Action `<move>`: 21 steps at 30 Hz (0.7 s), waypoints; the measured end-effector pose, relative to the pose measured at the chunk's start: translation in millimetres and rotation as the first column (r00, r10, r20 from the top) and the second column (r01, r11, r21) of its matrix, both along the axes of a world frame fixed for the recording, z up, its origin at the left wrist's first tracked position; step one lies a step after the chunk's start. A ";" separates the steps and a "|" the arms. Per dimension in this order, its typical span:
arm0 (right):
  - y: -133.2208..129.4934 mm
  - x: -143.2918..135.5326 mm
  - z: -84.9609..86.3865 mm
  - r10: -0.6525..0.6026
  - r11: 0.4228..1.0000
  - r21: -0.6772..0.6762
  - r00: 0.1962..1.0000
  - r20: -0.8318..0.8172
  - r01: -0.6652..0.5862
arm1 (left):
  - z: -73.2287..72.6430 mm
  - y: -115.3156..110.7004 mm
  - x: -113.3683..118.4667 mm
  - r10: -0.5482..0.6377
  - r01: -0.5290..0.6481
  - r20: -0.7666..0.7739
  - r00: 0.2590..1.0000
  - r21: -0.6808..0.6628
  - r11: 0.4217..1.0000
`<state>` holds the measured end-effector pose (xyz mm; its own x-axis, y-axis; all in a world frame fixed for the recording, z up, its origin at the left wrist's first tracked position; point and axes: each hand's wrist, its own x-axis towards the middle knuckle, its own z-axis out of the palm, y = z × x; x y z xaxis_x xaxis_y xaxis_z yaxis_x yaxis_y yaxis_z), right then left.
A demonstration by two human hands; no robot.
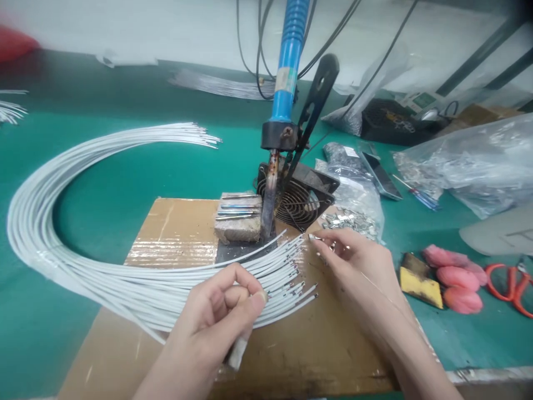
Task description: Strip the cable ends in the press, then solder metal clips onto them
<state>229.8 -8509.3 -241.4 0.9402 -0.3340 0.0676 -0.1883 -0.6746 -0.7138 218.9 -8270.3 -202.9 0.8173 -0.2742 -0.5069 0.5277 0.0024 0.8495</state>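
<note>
A bundle of white cables (179, 283) curves over the bench, its stripped ends fanned out between my hands. My left hand (222, 319) is closed above the bundle, thumb pressed to the index finger. A greyish, strip-like piece (239, 351) sticks out below its palm; what the fingertips pinch is hidden. On the right, my right hand (358, 258) pinches a small metal terminal (313, 237) beside the cable ends, with several more bits of metal under its fingers. Just behind stands a blue-handled soldering iron (285, 83), tip down near a block (238, 219) with thin metal rods on top.
A cardboard sheet (175, 222) lies under the work. Behind the iron is a small fan (297, 200); next to it, a plastic bag of metal terminals (353, 219). To the right are a yellow sponge (420, 286), pink finger cots (458, 278) and red-handled scissors (514, 286).
</note>
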 end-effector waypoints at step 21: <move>44.7 -40.4 12.4 -0.196 0.799 0.582 0.980 0.020 0.148 | -16.9 9.7 15.1 -0.101 0.089 0.102 0.990 0.112 0.990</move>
